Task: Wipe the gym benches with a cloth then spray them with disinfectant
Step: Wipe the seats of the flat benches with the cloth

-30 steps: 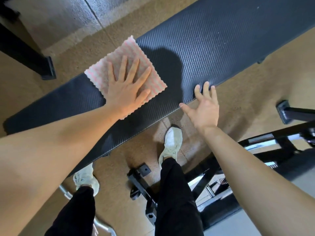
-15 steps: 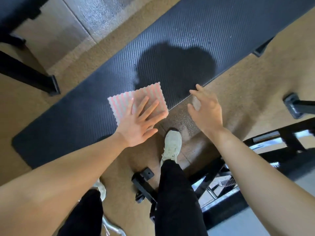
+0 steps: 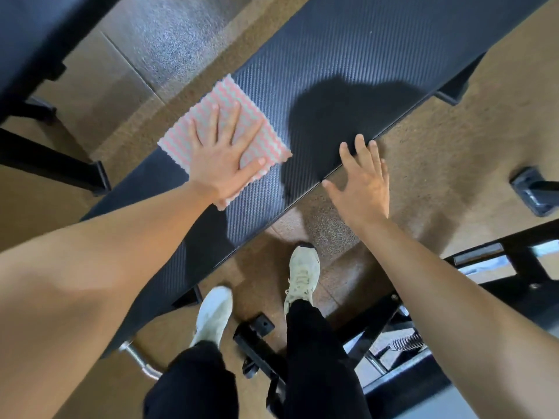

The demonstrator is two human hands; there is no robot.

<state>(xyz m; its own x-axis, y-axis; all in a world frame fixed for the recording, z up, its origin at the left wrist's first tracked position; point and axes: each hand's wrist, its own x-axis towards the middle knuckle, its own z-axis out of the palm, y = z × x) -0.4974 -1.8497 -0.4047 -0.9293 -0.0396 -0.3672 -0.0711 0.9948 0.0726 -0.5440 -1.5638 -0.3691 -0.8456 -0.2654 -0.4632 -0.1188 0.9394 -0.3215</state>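
Observation:
A long black textured gym bench (image 3: 348, 71) runs diagonally from lower left to upper right. A pink and white striped cloth (image 3: 239, 101) lies flat on its far edge. My left hand (image 3: 222, 157) presses on the cloth with fingers straight and spread. My right hand (image 3: 361, 182) is spread open at the bench's near edge, fingertips touching the pad and holding nothing. No spray bottle shows in the head view.
Brown speckled floor (image 3: 423, 164) surrounds the bench, with a grey mat (image 3: 169, 40) behind it. Black frame legs (image 3: 60, 167) stand at left. More black equipment with a spring (image 3: 405, 343) sits at lower right. My feet in white shoes (image 3: 302, 273) stand beside the bench.
My left hand slid the cloth from the bench's near edge back up to the far edge. My right hand came back down to the near edge of the pad.

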